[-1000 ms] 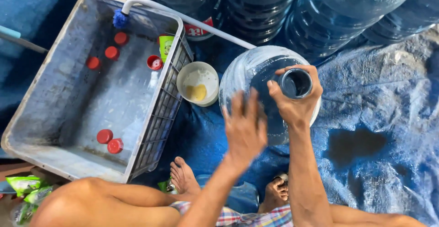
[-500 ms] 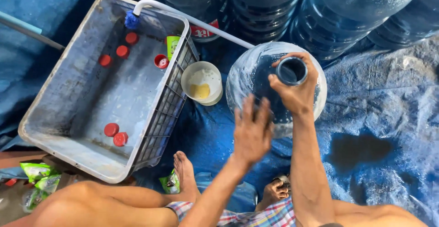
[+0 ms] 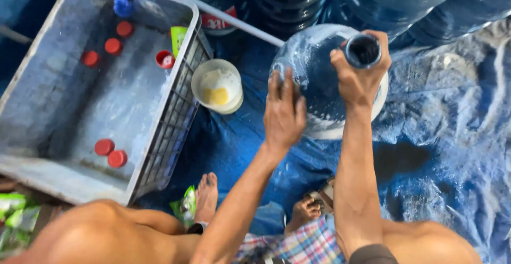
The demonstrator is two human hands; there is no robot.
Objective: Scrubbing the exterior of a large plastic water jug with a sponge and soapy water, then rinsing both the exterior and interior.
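Right hand (image 3: 361,77) gripping the open neck of a soapy water jug (image 3: 314,83), left hand (image 3: 283,114) spread flat on its shoulder — white bowl (image 3: 217,85) just beside, grey crate (image 3: 96,88) edge near, blue tarp (image 3: 442,136) open rightward

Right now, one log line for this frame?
left hand: flat on large clear blue plastic water jug | right hand: gripping jug neck | jug soapy

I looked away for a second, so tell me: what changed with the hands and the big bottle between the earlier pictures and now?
The left hand, raised in the air a second ago, has come down flat onto the soapy side of the big water bottle. The right hand keeps its grip around the bottle's open neck. The grey crate with its red caps and the white bowl lie as before.
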